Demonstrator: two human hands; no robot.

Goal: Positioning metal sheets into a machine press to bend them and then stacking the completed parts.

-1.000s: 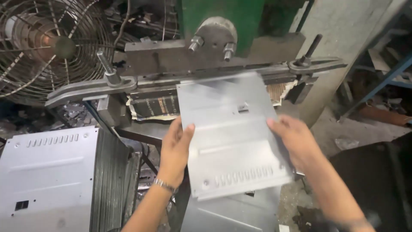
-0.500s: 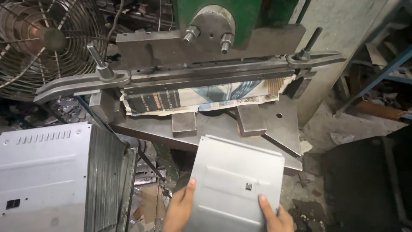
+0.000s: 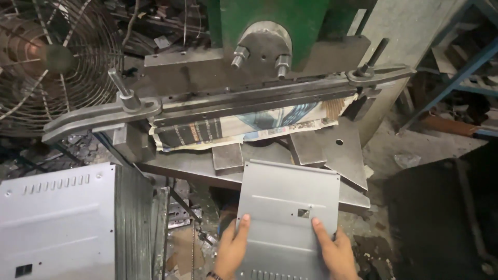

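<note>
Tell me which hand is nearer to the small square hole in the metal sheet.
Right. The right hand holds the sheet just below the square hole; the left hand grips the opposite edge.

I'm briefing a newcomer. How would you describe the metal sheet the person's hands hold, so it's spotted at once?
Start at the green press and drop below its steel table. The grey metal sheet sits between the left hand and right hand. Unlike the stacked panels at left, it is single, with one small square hole.
</note>
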